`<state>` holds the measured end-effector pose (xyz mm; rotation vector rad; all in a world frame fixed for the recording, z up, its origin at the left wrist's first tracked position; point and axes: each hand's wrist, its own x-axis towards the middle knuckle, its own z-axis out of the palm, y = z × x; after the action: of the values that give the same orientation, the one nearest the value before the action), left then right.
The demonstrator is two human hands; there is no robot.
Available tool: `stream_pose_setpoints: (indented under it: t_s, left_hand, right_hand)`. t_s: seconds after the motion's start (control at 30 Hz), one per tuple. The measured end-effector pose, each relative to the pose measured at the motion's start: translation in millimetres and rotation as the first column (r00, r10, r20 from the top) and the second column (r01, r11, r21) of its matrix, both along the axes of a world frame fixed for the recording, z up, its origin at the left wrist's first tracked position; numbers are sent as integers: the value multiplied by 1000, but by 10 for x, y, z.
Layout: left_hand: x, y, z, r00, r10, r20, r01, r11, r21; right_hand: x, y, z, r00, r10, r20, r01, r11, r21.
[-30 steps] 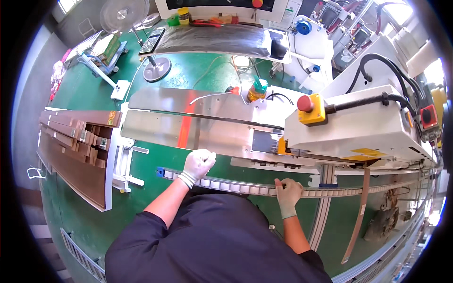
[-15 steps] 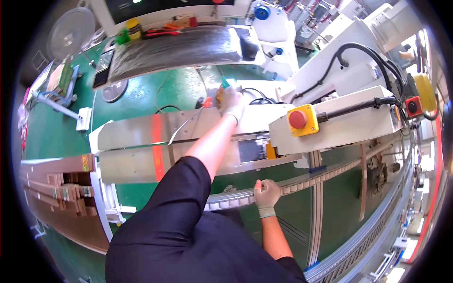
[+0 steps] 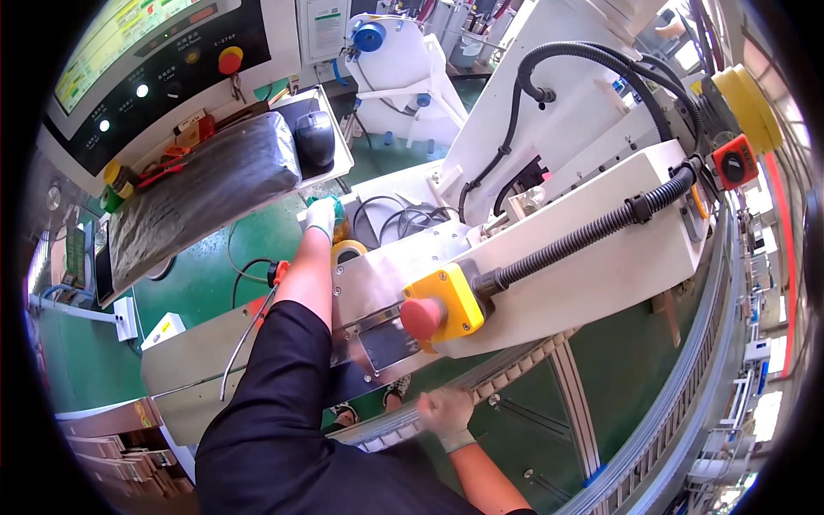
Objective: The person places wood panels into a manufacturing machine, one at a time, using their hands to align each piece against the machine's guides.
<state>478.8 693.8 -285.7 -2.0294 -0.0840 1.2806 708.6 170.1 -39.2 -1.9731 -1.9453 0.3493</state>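
The left hand [image 3: 321, 216] is stretched far out across the machine, gloved in white, and I can't quite see what the fingers are doing: they curl down around something green at the tip, but the object is mostly covered by the glove, so whether it is truly gripped or only touched I cannot tell. Just below that hand sits a roll of yellow tape [image 3: 348, 251], partly cut off by the forearm. The arm itself runs long and nearly straight up from the black sleeve [image 3: 275, 378], passing over the grey metal plate [image 3: 193, 356] and beside the red-handled tool [image 3: 276, 274], whose thin shaft lies along the plate.

The right hand [image 3: 445, 412] is low and close to the body, blurred, closed in a loose fist on the ribbed rail [image 3: 515, 367] that curves along the machine's edge; what exactly the fingers pinch is too smeared to make out. The wrist is bent, elbow tucked in.

Between the two hands juts the yellow box with the red mushroom button [image 3: 436, 305], a black corrugated hose [image 3: 592, 232] running from it across the white housing [image 3: 592, 283]. Further back a wrapped black bundle [image 3: 202, 184] lies on a tray below the control panel [image 3: 150, 69]
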Motion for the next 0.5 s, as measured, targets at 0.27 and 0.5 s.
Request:
stream_pose_setpoints:
  t_s: [0.27, 0.5]
  left_hand:
    - [1, -658, 1118, -538, -167, -827, 655, 534, -534]
    - [-64, -1286, 2324, -633, -32, -774, 572, 654, -495]
  right_hand:
    - [-49, 6, 49, 999, 15, -33, -13, 999, 45]
    - [-38, -16, -30, 999, 38, 10, -39, 997, 74]
